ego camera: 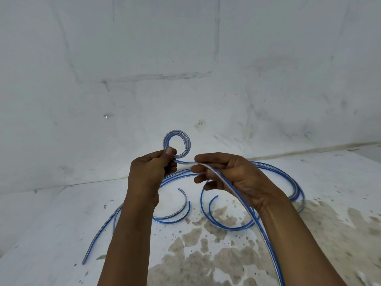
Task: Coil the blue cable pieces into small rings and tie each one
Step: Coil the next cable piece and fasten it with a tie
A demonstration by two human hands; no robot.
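hands met at mid-frame above a stained white floor (61, 223). left hand (148, 168) pinched the base of a small ring (176, 143) of blue cable between thumb and curled fingers, the ring standing upright above the thumb, against the white wall (185, 58). from the ring's bottom the same cable (226, 186) ran right, straight into the right hand (233, 176), whose fingers curled round it and gripped it; beyond the palm it passed along the right forearm and down toward the lower edge of the frame. more loose blue cable pieces (292, 182) lay on the floor below the hands: long arcs swept behind the right hand and wrist, two short curved lengths lay between the forearms, and a long strand (99, 234) trailed out to the lower left, its cut end resting on the floor. brown blotches (206, 254) spread over the floor near the bottom, under and beside the right forearm.
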